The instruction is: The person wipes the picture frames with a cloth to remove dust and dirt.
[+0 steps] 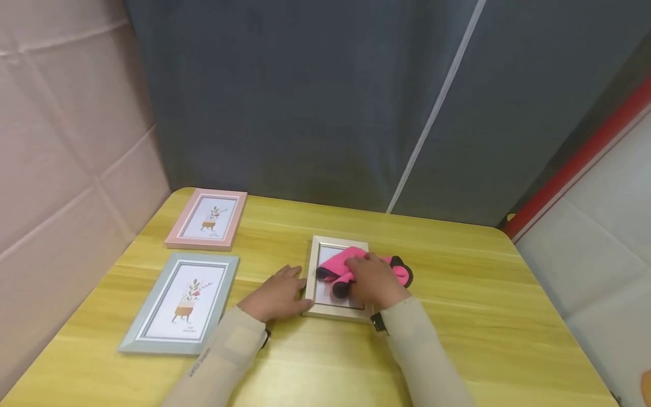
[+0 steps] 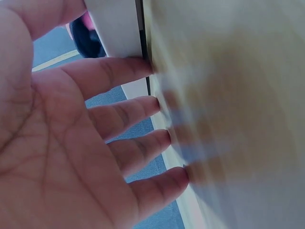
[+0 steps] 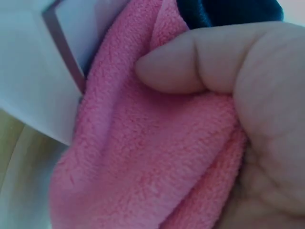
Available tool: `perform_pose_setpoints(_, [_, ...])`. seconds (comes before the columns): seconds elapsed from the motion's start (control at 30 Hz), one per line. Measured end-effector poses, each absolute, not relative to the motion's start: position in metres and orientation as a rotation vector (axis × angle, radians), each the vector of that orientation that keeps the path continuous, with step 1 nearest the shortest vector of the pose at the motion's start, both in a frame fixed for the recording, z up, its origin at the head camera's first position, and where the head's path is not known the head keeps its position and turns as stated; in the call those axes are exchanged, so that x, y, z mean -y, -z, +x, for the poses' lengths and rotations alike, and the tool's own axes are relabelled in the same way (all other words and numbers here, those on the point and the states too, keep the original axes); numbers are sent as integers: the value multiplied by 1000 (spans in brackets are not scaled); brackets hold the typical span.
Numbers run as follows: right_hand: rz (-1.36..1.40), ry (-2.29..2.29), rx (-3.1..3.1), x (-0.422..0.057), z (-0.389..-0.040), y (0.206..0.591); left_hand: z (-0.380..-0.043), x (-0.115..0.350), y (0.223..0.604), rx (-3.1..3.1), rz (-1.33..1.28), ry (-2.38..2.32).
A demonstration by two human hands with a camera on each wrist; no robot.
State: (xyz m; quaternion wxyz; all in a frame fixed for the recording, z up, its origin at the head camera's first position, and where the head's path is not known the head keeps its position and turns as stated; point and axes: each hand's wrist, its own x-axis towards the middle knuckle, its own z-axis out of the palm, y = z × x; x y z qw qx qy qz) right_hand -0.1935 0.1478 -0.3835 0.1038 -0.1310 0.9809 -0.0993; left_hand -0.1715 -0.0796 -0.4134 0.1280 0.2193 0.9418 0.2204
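A cream-coloured picture frame lies flat on the wooden table, partly covered by a pink cloth with dark edging. My right hand grips the bunched cloth on top of the frame's picture; in the right wrist view the thumb presses into the fluffy cloth. At the frame's left side rests my left hand, thumb at the lower left corner. The left wrist view shows that hand with its fingers spread and fairly straight, fingertips on the tabletop beside the frame edge.
To the left lie a pink picture frame and, nearer, a larger pale blue-green one, both showing a potted-plant print. The yellow wooden table meets a dark panel at the back. Pale walls stand at both sides.
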Motion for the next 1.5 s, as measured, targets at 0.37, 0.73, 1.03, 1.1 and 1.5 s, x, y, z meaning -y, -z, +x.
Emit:
perform_pose_setpoints(0.37, [-670, 583, -2907, -179, -197, 388, -171, 78, 412, -2751, 624, -646])
perform_pose_setpoints(0.73, [-960, 430, -2774, -174, -136, 362, -171, 79, 412, -2762, 629, -637])
perform_pose_setpoints(1.03, [-719, 208, -2879, -151, -137, 369, -172, 80, 412, -2724, 627, -625])
perform_pose_setpoints(1.1, [-654, 221, -2874, -149, -145, 370, -173, 80, 412, -2722, 637, -633])
perform_pose_setpoints(1.5, [-398, 266, -2802, -150, -202, 378, -173, 80, 413, -2711, 618, -632])
